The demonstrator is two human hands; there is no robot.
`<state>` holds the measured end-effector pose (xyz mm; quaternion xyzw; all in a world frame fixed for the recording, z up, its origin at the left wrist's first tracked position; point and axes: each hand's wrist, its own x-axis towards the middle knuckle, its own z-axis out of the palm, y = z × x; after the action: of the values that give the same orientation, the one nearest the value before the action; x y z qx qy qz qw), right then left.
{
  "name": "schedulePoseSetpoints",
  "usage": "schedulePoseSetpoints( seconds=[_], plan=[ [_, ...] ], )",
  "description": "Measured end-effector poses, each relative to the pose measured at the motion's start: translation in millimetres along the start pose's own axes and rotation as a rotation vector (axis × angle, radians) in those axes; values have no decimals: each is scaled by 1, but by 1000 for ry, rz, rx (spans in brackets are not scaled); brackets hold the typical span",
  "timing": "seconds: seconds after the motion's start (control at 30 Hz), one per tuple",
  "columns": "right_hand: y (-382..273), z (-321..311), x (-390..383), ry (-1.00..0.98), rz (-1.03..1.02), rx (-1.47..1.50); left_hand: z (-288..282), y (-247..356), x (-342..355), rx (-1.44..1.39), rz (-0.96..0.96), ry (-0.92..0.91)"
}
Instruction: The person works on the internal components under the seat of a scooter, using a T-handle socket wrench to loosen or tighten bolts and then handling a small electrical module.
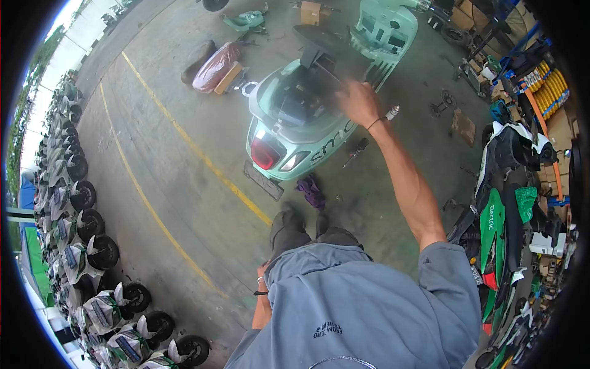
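Left hand (263, 270): low at the person's left side, behind the scooter (310, 150) and well apart from it. It is mostly hidden; whether the fingers are open or closed, or hold anything, cannot be told.

Rag (311, 192): purple, on the floor beneath the scooter's tail, just ahead of the feet (286, 222).

Scooter: mint, tail toward the person, red lamp (265, 152) at its near left corner.

Right hand (357, 101): stretched out over the scooter's right edge, beside the dark bay (295, 104). Motion blur hides the fingers; how far they are open, what they hold, and whether they touch the rim cannot be told.

Tool (356, 150): on the floor to the scooter's right, type unclear.

Beyond the scooter's far left lies a pink-wrapped seat (217, 67); beyond its far right, a mint panel (384, 31).

Handling, in my judgement: the reach is long and one-armed. A closer stance would steady it, with the left hand braced on the tail. Knuckles should be kept off the bay's edges and its contents kept in sight. The rag underfoot merits clearing.
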<state>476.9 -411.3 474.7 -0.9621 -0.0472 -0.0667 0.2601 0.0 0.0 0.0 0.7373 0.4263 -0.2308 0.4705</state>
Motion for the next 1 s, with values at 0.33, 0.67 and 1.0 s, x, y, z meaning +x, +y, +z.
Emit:
schedulePoseSetpoints(
  seconds=[0.33,0.67,1.0],
  plan=[
    [18,80,146,-148,132,-150,-63,272,124,-392,-211,-57],
    [45,108,189,-103,213,-71,-138,464,192,-347,100,194],
    [51,109,198,-177,85,-17,-21,651,63,-503,465,440]
  ],
)
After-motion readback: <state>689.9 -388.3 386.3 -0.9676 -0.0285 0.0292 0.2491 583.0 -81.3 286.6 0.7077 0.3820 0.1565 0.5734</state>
